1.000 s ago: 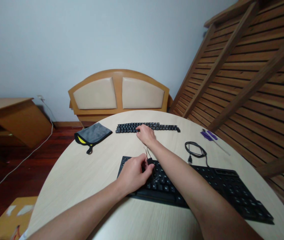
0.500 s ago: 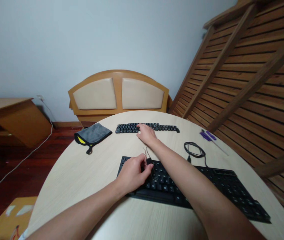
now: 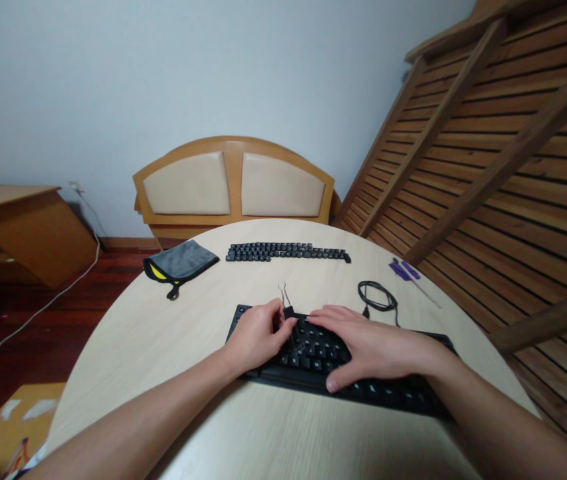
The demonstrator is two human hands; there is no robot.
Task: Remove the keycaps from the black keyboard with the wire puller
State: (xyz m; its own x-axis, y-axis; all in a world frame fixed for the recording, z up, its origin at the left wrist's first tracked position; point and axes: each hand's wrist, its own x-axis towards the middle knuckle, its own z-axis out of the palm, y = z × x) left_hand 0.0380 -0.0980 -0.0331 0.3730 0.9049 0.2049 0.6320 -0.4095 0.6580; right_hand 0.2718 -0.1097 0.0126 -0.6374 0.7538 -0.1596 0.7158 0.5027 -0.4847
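Note:
A black keyboard (image 3: pixel 283 379) lies at a slant across the near part of the table, with some of its keys gone on the left side. My left hand (image 3: pixel 258 337) is closed around a wire keycap puller (image 3: pixel 288 312), its black grip between thumb and fingers and two thin wires sticking up. Over the middle of the keyboard my right hand (image 3: pixel 378 343) spreads its fingers, thumb by the front edge, with nothing visible in it; it hides many keys. Farther back, loose black keycaps (image 3: pixel 288 251) stand in rows.
A grey cloth with a dark border and yellow lining (image 3: pixel 183 260) lies at the table's left. On the right are a coiled black cable (image 3: pixel 378 295) and a purple-handled tool (image 3: pixel 403 269). A padded wooden headboard (image 3: pixel 233 183) stands behind the round table (image 3: pixel 163 360).
My right hand has come back from the loose keycap rows to the keyboard, its fingers now spread. My left hand keeps hold of the keycap puller. The view has shifted slightly.

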